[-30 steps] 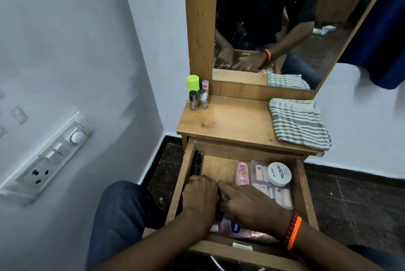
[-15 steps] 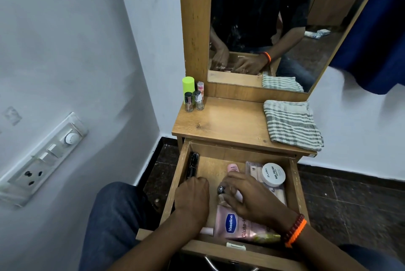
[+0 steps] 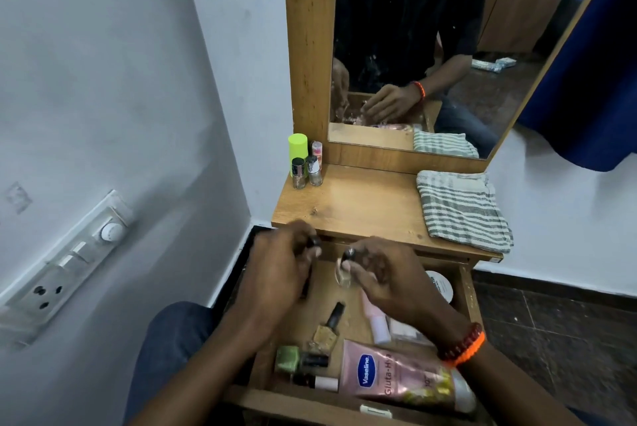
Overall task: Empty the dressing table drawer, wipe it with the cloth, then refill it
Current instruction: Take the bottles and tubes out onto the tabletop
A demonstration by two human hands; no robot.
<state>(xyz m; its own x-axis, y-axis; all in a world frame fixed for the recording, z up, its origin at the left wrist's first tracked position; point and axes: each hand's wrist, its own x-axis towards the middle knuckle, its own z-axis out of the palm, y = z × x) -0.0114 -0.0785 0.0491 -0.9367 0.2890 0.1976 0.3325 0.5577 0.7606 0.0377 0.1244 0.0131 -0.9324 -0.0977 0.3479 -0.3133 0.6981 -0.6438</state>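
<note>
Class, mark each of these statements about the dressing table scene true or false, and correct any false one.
1. The striped cloth lies folded on the tabletop. True.
2. The drawer is already empty. False: the Vaseline tube, the green bottle and other items lie inside.
3. The right hand holds a small bottle. True.
4. The left hand lies flat and open. False: its grip is on a small dark-capped item.
5. The lime-capped container stands in the drawer. False: it stands on the tabletop.
</note>
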